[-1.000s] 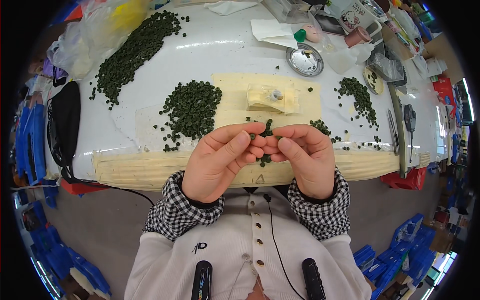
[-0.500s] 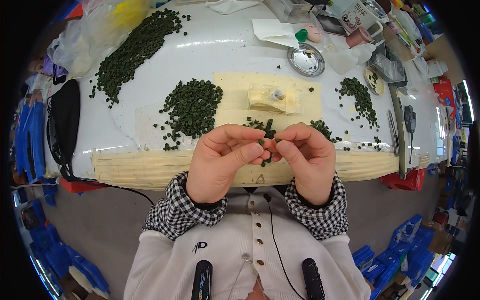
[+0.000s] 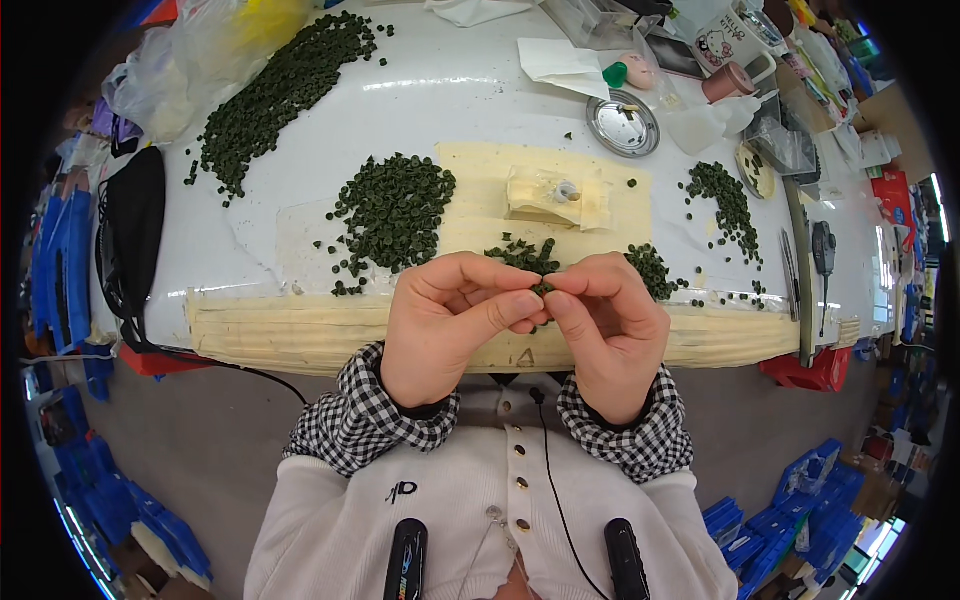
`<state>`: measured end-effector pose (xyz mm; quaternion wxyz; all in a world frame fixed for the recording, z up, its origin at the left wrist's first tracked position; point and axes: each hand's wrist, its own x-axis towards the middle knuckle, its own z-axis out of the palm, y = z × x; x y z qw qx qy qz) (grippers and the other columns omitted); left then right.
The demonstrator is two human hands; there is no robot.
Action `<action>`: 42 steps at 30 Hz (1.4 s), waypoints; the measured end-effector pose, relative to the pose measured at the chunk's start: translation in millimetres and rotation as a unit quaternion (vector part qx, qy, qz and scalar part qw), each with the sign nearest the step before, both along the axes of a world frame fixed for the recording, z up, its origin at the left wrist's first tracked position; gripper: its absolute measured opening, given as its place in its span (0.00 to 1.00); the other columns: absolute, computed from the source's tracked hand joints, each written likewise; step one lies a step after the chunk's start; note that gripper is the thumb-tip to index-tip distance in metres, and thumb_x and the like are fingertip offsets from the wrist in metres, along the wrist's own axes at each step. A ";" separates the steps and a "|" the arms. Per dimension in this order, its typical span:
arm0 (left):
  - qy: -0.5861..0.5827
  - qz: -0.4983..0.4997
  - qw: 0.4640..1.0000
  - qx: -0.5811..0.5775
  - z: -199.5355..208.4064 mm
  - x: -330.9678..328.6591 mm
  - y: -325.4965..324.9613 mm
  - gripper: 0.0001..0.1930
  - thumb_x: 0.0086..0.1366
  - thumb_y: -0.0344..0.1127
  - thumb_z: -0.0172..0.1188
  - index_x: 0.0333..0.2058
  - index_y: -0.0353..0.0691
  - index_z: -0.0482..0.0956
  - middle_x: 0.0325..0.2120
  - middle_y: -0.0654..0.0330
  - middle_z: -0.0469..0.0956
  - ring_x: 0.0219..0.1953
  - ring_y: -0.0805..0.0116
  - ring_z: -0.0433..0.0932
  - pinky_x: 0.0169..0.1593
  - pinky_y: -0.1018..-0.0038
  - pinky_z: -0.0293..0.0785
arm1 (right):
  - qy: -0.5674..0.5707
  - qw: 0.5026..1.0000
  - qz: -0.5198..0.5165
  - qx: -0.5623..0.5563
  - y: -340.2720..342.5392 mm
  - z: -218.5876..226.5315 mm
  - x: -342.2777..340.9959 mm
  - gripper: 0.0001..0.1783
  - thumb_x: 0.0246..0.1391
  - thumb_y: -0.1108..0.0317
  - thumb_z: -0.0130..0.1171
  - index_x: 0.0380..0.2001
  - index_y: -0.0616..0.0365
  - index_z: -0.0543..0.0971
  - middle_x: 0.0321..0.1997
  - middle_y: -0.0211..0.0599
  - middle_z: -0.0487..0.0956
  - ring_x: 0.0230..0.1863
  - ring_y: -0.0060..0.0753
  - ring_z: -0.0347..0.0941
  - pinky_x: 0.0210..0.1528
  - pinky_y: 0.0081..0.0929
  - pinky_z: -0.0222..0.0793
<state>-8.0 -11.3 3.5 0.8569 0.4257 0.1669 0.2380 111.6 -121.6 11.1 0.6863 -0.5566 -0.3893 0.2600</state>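
Over the front edge of the table, my left hand and my right hand meet fingertip to fingertip. Each is closed in a pinch of thumb and forefinger. Between the tips shows a small dark green rubbery-looking piece; whether it is one piece or two pressed together I cannot tell. Just beyond my fingers lies a small heap of like green pieces, partly hidden by the hands. A larger heap of them sits to the left, and another small one beside my right hand.
A tape-covered block with a small round fitting stands on a cream taped patch. Farther out are a long green heap, a round metal dish, and a right-hand heap. Tweezers and a black-handled tool lie right.
Half a second ago a green piece showed at each hand's fingertips, slightly apart. Now the fingertips have come together and the green shows at one spot. The whole view has shifted slightly.
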 end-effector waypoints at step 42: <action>0.023 0.069 0.975 0.210 10.6 -1.6 2.3 0.08 0.60 0.18 0.56 0.38 0.27 0.78 0.35 0.52 0.77 0.37 0.69 0.78 0.41 0.78 0.77 | -0.168 0.985 -0.019 0.014 1.6 -4.4 0.7 0.14 0.47 0.84 0.60 0.40 0.65 0.80 0.42 0.44 0.77 0.39 0.31 0.77 0.41 0.21 0.74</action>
